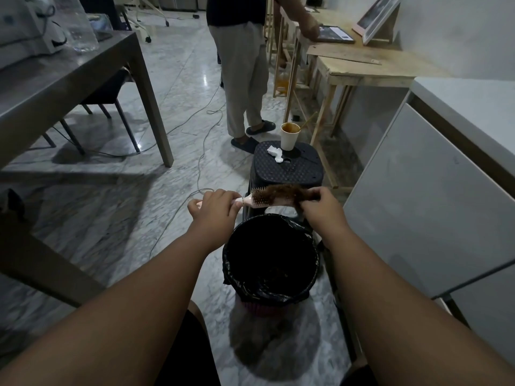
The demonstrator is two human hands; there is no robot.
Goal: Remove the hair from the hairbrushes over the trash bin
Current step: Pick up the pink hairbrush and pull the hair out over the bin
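left hand [214,207] grips hairbrush [257,200] handle | right hand [320,204] fingers pinch hair [284,192] | risk: clump (held past the far rim) misses trash bin [228,263]

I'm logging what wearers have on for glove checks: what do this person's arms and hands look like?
Both forearms are bare, no sleeves in view. The left hand and right hand wear no gloves; no rings, watch or bracelets show. Fingers are uncovered.

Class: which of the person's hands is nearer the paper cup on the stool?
Right. The right hand lies just below-right of the paper cup; the left hand sits farther left, on the hairbrush handle.
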